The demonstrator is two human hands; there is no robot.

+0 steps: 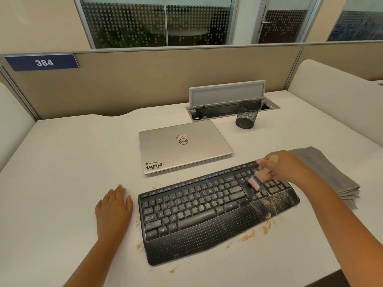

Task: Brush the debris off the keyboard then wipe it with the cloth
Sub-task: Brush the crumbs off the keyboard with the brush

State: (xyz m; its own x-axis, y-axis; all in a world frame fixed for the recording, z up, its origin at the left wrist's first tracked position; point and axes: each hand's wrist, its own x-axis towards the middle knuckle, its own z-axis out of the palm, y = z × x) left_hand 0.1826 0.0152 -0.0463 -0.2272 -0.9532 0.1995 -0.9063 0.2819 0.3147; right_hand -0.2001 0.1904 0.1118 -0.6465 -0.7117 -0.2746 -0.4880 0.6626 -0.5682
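Our right hand (279,164) pinches the small wooden brush with pink bristles (258,180) over the number keys of the black plastic keyboard (207,210), which sits on the white worktop (62,162). Our left hand (114,208) lies flat and spread beside it. Brown crumbs (267,204) could fall between the keys if we push too hard. The folded grey cloth (327,172) waits nearby.

The keyboard (207,208) is dull black plastic, the cloth (325,170) soft and grey, the laptop (182,146) smooth silver metal.
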